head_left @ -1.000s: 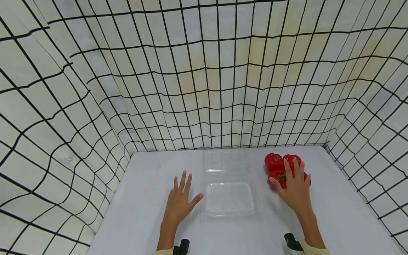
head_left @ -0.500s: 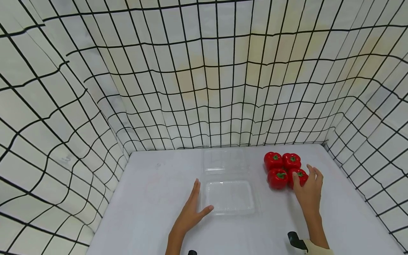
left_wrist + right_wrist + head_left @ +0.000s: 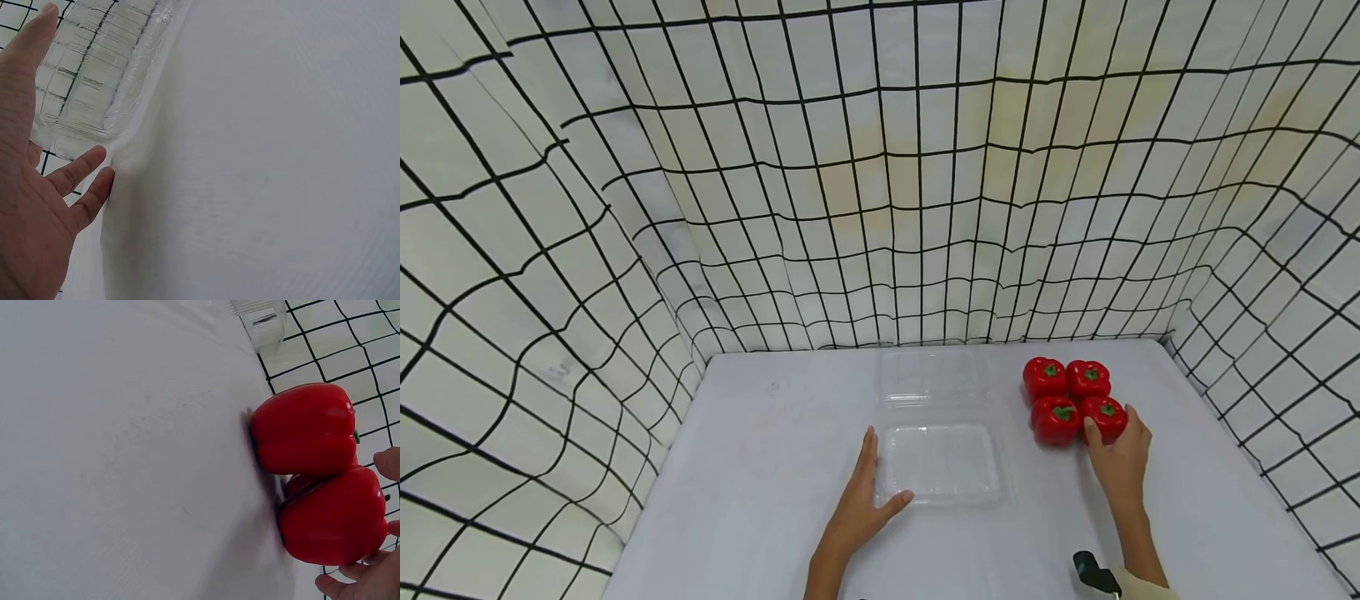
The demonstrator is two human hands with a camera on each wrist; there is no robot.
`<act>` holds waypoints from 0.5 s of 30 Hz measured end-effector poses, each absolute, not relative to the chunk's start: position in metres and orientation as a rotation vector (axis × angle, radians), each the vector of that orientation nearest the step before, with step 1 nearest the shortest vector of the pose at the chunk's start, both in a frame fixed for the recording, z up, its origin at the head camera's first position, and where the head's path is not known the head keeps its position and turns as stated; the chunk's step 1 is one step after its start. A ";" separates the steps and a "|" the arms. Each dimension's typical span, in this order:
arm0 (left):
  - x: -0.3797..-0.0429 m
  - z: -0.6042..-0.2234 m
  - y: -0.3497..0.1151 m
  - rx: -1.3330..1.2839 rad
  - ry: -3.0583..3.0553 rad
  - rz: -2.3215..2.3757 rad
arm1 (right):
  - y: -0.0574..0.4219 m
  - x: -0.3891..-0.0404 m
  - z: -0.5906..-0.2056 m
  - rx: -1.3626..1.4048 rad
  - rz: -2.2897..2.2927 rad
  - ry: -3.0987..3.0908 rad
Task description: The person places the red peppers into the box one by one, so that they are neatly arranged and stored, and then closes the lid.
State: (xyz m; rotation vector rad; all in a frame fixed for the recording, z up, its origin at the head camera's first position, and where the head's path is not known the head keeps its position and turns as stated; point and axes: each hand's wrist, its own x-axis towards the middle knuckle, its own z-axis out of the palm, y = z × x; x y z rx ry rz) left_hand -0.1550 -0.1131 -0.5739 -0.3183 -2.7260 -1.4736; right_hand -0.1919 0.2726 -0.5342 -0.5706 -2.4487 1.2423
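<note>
A clear plastic clamshell container [image 3: 940, 465] lies with its lid folded back on the white table. My left hand [image 3: 855, 512] is at its near left corner, fingers straight and thumb spread along the front edge. In the left wrist view the fingertips [image 3: 94, 159] lie close by the container's wall [image 3: 119, 122]. Over on the right, red bell peppers stand in a two-by-two cluster. My right hand [image 3: 1122, 467] holds the front right bell pepper [image 3: 1103, 417] between thumb and fingers; it still sits among the others. Beside it is the front left bell pepper [image 3: 1056, 422].
Two more bell peppers, a back left one [image 3: 1045, 379] and a back right one [image 3: 1088, 379], touch the front pair. White walls with a black grid [image 3: 925, 250] rise behind the table and along both sides.
The right hand has shifted from over the cluster to the front right bell pepper and closed around it. The left hand has moved right, up to the container's edge, and turned.
</note>
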 end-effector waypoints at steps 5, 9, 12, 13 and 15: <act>-0.155 -0.574 -0.111 -0.310 -2.727 -1.471 | 0.273 -0.193 -0.541 -0.534 1.235 -2.397; -0.153 -0.571 -0.110 -0.323 -2.724 -1.484 | 0.274 -0.195 -0.547 -0.510 1.233 -2.363; -0.152 -0.572 -0.111 -0.318 -2.728 -1.493 | 0.274 -0.195 -0.549 -0.505 1.249 -2.347; -0.152 -0.572 -0.111 -0.319 -2.730 -1.491 | 0.274 -0.195 -0.550 -0.508 1.254 -2.346; -0.153 -0.573 -0.111 -0.317 -2.733 -1.490 | 0.274 -0.194 -0.551 -0.511 1.263 -2.342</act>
